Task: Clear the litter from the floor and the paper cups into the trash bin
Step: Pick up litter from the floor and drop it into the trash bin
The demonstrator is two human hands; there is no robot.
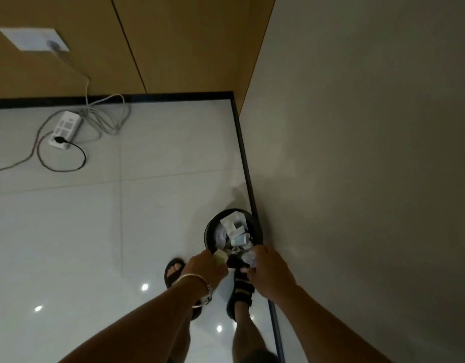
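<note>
Left hand [208, 268] and right hand [268, 271] hold litter [220, 257] at trash bin [207, 233] beside wall [357, 179].

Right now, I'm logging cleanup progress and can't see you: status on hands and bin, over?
Left hand holding yellowish paper scrap, right hand gripping crumpled white paper, both over the trash bin. Bin holds paper litter already. Nothing blocking the opening.

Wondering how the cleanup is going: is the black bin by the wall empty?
No, the trash bin holds a pile of crumpled litter, pale against its dark inside.
</note>
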